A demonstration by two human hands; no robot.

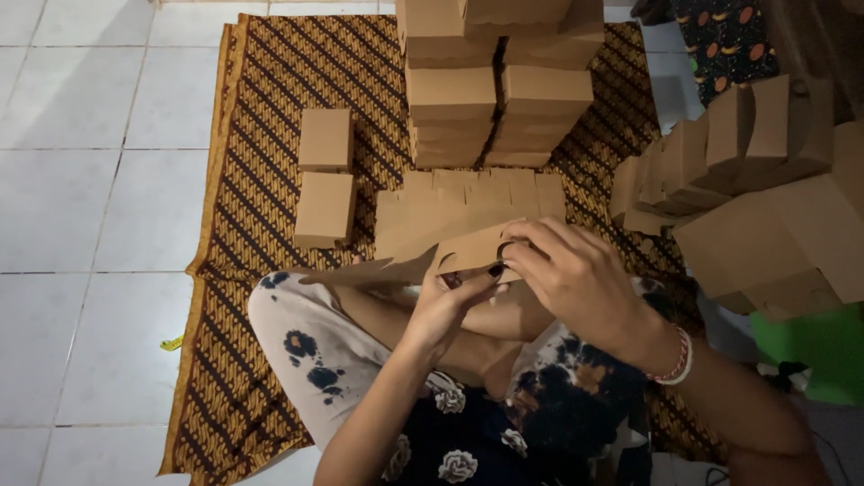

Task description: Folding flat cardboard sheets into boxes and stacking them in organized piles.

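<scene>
A flat brown cardboard box blank (468, 247) with curved slots and cut tabs is held over my lap. My left hand (443, 306) grips its lower edge from below, thumb on the card. My right hand (576, 279), with a beaded bracelet at the wrist, pinches the blank's right end, fingers curled over a slot. Under it lies a pile of flat unfolded blanks (468, 202) on the patterned cloth (261, 135).
A tall stack of folded brown boxes (499, 81) stands at the back centre. Two single folded boxes (325, 175) lie left of it. More folded boxes (756, 189) pile up at the right. White floor tiles (81, 180) lie to the left, a green object (823, 346) at the right.
</scene>
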